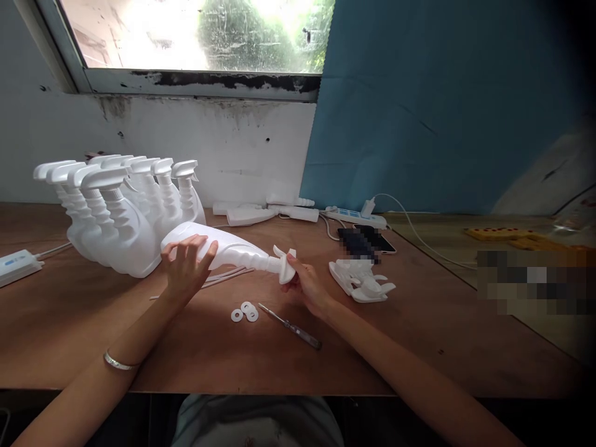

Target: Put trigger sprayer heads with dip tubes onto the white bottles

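A white spray bottle (233, 246) lies tilted across the middle, its base to the left and its neck to the right. Fingers of my left hand (187, 264) are curled over its body. At the neck end, my right hand (307, 285) grips the white trigger sprayer head (287, 269), its thumb on the near side and the other fingers partly hidden. Whether the head is fully seated on the neck I cannot tell. Below them on the table are several white washers (237, 315) and a screwdriver (298, 332) with a clear handle.
Several upright spray bottles (135, 230) with heads stand at the left. Loose sprayer heads (361, 282) lie right of my right hand. Behind are white bottles (251, 215) on their sides, a power strip (356, 216) with cables and a phone (379, 239). A white adapter (19, 266) sits far left.
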### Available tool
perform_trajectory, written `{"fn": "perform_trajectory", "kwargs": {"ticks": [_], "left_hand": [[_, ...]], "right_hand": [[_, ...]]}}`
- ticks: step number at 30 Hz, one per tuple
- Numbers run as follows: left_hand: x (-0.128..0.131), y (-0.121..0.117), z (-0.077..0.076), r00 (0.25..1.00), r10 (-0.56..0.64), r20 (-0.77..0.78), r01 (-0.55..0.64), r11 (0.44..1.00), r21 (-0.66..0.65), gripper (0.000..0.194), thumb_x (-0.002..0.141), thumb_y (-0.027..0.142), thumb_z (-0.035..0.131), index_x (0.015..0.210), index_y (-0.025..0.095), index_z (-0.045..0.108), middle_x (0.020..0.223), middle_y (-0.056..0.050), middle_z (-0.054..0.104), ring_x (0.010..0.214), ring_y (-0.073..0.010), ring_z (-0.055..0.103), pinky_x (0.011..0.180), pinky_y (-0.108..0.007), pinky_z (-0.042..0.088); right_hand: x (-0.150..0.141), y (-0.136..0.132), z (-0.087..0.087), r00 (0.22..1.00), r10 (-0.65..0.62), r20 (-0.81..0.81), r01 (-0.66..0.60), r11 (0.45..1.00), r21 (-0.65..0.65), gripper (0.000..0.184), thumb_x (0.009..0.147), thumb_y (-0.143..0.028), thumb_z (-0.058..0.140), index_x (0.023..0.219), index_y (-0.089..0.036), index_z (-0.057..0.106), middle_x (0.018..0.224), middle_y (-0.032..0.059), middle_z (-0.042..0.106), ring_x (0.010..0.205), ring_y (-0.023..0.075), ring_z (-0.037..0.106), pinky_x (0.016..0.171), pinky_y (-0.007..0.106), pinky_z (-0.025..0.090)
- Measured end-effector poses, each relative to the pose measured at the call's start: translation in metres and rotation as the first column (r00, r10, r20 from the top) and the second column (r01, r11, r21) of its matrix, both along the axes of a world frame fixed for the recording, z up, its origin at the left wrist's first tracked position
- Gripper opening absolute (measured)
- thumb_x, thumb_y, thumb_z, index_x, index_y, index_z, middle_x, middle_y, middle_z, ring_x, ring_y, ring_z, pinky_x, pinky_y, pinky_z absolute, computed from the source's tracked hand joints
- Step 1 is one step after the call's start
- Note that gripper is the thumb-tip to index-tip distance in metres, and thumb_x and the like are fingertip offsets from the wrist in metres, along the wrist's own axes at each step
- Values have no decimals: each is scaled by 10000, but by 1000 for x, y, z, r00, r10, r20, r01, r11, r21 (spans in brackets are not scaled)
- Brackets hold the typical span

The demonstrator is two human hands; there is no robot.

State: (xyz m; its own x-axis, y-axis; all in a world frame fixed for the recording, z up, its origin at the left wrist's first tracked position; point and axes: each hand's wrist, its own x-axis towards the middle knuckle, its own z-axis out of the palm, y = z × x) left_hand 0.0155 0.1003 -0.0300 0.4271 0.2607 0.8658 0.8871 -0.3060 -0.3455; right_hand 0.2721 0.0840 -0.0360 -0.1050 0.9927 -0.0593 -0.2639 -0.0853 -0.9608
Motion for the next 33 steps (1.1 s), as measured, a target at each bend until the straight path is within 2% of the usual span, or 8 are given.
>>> {"fn": "perform_trajectory", "kwargs": {"ticks": [4,9,12,14,17,23,28,33], "left_hand": [[28,-13,9,995,-19,-94,7,992,-125,385,830,282,478,1213,242,470,1087,-109,612,1008,-274,556,917,-496,238],[69,-25,26,958,-58,-282,-45,938,-344,594,770,64,410,1340,211,331,1317,-118,449,1166,-270,443,967,-490,237],[80,-22,33,926,-138,-352,-23,909,-417,614,726,-14,363,1310,177,381,1335,-94,435,1143,-235,463,974,-453,272],[83,-19,34,915,-158,-371,-21,900,-435,592,717,-23,353,1280,146,418,1344,-92,424,1070,-214,513,925,-403,342],[83,-17,32,908,-126,-399,-54,909,-412,579,720,-34,337,1267,129,435,1346,-85,422,941,-194,562,801,-351,412],[82,-20,27,896,-120,-427,-59,922,-382,522,768,-15,323,1253,131,456,1316,-80,461,895,-207,557,728,-368,406],[81,-19,28,898,-160,-410,-48,891,-452,620,717,-58,322,1298,148,386,1337,-52,439,925,-195,537,741,-361,377],[81,-19,32,898,-203,-391,-42,845,-534,688,667,-52,355,1319,163,322,1312,-72,457,973,-203,521,753,-354,354]], "right_hand": [[-3,-3,-4,995,94,-14,-95,995,-33,440,674,-545,605,552,-122,581,475,5,549,395,85,482,448,218,412],[-8,-11,-4,968,183,174,-216,956,197,494,756,-543,518,499,-125,576,449,19,559,411,96,502,484,226,405],[-7,-13,-2,969,162,185,-207,945,255,502,776,-544,490,495,-137,573,443,16,560,436,104,514,519,236,415],[-7,-13,-1,977,150,149,-183,954,236,499,761,-555,503,495,-138,570,454,19,563,439,105,512,520,242,419],[-8,-12,-1,982,155,110,-175,964,198,494,727,-567,537,485,-136,557,455,15,551,427,102,500,506,243,420],[-9,-13,0,977,190,94,-202,971,130,489,701,-577,557,493,-134,557,459,6,538,416,98,492,480,238,410],[-7,-13,0,970,160,181,-197,957,214,516,738,-582,507,485,-136,563,441,12,547,415,103,499,495,240,401],[-5,-14,-2,948,98,304,-191,937,294,563,773,-599,444,465,-145,569,440,25,567,446,116,520,546,247,409]]}}
